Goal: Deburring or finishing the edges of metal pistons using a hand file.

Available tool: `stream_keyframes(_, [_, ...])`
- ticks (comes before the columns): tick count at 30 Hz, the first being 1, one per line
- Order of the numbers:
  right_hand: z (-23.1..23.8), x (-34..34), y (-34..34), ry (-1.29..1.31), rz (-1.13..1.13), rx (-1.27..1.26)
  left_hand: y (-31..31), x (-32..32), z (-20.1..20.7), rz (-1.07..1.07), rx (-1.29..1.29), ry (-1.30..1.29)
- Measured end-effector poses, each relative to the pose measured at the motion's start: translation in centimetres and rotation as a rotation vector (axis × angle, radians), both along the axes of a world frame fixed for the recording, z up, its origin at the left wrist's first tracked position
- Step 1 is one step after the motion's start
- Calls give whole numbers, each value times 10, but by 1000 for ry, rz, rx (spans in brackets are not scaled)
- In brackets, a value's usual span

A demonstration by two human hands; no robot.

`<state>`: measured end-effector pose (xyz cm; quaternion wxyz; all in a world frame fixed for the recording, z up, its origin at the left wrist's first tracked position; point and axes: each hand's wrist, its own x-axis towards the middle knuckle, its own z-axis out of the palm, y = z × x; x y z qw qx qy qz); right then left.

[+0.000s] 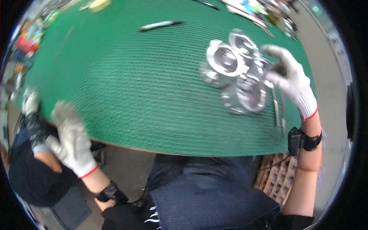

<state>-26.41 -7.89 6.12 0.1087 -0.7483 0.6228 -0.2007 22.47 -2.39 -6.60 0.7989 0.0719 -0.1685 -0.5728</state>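
The green table bears clustered metal cups at right. Gloved left hand is unclenched, free, at the near-left edge. Gloved right hand has fingers parted beside the cups; contact cannot be determined. Marker lies to their far left.

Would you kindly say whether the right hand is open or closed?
Open: the right hand has its thumb and fingers spread apart.

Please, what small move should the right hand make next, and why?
Perhaps the right hand should close gently on the nearest shiny metal part: it is open right beside that part, while the left hand is empty and far away.
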Motion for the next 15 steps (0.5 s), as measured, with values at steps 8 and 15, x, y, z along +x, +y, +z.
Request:
stream_keyframes(8, [-70, -116, 61, 251, -265, 114, -15, -117, 40, -188, -16, -467])
stream_keyframes(15, [-113, -126, 49, 350, -282, -59, 93, -313, 136, 424, -910, -2170])
